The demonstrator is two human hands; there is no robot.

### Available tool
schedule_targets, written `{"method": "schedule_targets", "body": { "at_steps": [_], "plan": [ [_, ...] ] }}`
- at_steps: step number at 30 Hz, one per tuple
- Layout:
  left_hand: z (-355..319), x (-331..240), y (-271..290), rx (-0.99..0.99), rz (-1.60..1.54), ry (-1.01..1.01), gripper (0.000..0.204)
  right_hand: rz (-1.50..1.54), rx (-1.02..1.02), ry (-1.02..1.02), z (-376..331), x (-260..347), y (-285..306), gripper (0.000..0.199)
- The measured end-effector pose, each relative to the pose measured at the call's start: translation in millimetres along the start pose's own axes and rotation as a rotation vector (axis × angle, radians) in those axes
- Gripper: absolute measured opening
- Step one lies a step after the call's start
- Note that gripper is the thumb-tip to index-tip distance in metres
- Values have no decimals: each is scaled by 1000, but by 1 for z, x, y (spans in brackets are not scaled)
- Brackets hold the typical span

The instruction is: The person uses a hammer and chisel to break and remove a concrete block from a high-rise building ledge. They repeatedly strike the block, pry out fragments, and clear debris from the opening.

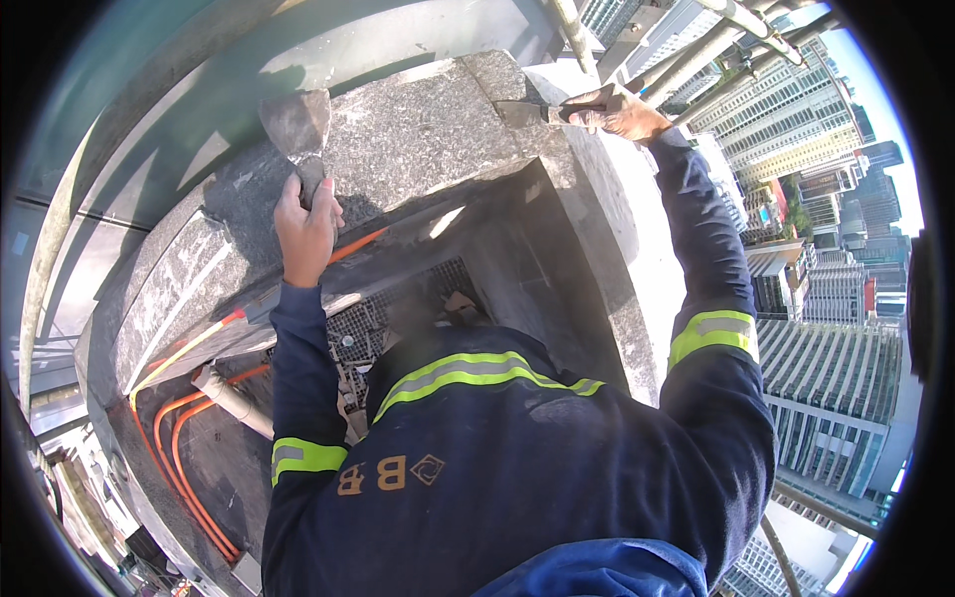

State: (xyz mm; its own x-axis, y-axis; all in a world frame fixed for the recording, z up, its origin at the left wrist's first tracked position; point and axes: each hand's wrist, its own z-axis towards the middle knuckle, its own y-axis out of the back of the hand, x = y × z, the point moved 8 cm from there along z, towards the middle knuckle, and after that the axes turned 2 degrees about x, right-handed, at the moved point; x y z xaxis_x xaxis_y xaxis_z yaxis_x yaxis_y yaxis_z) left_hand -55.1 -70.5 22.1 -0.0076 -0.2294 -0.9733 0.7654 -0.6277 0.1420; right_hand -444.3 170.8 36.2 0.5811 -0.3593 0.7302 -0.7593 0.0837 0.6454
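My left hand (306, 234) is closed around the handle of a wide putty knife (296, 121), its blade upright and coated with grey dust or paste. The blade is over the far edge of a rough grey concrete ledge (423, 124); whether it touches cannot be told. Farther right, my right hand (629, 115) grips a second scraper (522, 114), whose blade points left and lies at the joint near the ledge's corner. Part of its handle is hidden by my fingers. Both arms are stretched forward in dark sleeves with reflective bands.
Below the ledge is a recess with orange conduits (179, 448), a pale pipe (234, 403) and a dark grid panel (373, 318). Scaffold poles (736, 25) cross at the upper right. Glossy panels (179, 129) curve beyond the ledge. High-rise buildings (836, 358) stand far below right.
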Motion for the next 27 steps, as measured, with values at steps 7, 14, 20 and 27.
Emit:
{"method": "schedule_targets", "body": {
  "at_steps": [7, 14, 20, 27],
  "plan": [
    [-3, -3, 2, -25, 2, 12, 15, -21, 115, -33, -13, 21, 7, 44],
    [0, -3, 2, -5, 16, 38, 17, 16, -133, -96, -4, 34, 30, 36],
    [-1, -3, 3, -17, 1, 45, 15, -591, -402, 551, 16, 106, 11, 28],
    [-1, -1, 3, -29, -5, 34, 15, -920, -469, 415, 49, 125, -5, 22]
  ]
}}
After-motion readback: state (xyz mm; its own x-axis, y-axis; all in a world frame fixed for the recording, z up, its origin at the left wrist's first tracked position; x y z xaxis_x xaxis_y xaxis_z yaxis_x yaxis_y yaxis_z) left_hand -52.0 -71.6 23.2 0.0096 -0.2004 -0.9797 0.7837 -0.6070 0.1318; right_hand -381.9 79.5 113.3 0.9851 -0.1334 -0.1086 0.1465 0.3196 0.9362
